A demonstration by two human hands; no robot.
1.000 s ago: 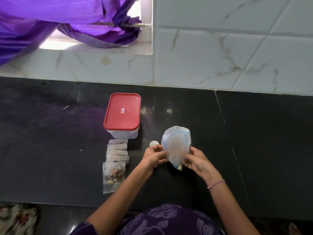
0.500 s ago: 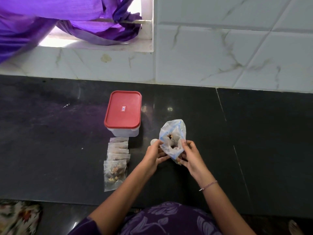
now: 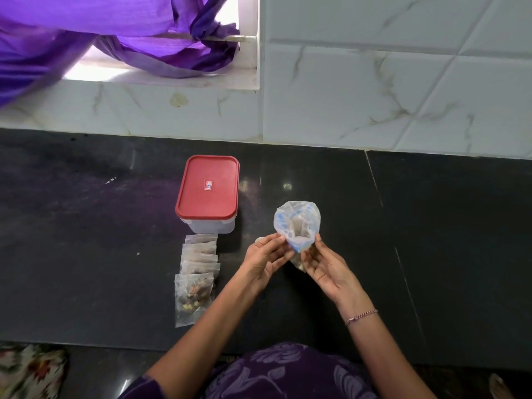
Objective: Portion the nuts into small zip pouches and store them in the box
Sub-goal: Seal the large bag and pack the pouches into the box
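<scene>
In the head view, the left hand (image 3: 266,256) and the right hand (image 3: 326,264) are holding the nut bag (image 3: 298,223) between them, just above the tabletop (image 3: 431,254). The fingers (image 3: 280,241) of each hand are pinching the gathered neck from its own side, with the palms turned inward. The bag's long axis is running away from the person, and its mouth is gaping open toward the wall.

The row of pouches (image 3: 198,263) is lying to the left of the bag, beside the left hand and well apart from the right one. The box (image 3: 207,226) is standing just beyond the row with its red lid (image 3: 207,191) on (so its contents are hidden).

The bag's loaded bottom is mostly hiding behind the right hand's fingers. Nuts (image 3: 193,296) are showing plainly only in the nearest pouch; the farther pouches are probably filled too, though they are overlapping. A small pale round thing (image 3: 259,239) is peeking out behind the left hand, and I cannot tell what it is.
</scene>
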